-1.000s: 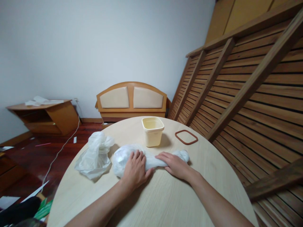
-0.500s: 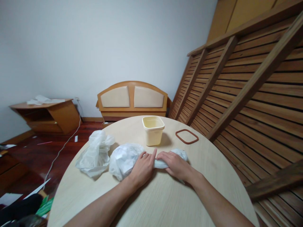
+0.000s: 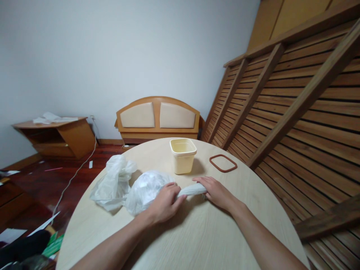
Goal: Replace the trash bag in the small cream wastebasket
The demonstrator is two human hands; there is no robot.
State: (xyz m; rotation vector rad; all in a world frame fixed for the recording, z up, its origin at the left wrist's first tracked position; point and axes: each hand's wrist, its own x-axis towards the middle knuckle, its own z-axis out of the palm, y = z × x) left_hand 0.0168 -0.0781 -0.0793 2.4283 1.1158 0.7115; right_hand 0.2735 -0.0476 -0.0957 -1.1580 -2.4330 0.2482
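Observation:
A white plastic bag with a bulging, filled body lies on the round table. Its neck is drawn out to the right as a narrow gathered strip. My left hand is closed around the neck close to the full part. At the other end, my right hand grips the gathered plastic, and the tip is hidden inside it. Just beyond the strip stands a pale yellow square tub, open at the top. To its right a brown rounded-square ring lies flat.
Another crumpled white plastic bag sits at the left of the round wooden table. Slatted wooden panels lean along the right side. A low cabinet, a white cable and scattered papers are to the left.
My right hand has shifted slightly right, and the bag's end that bulged past it is now hidden. The neck looks longer and tauter between my hands. My left hand's fingers have curled in.

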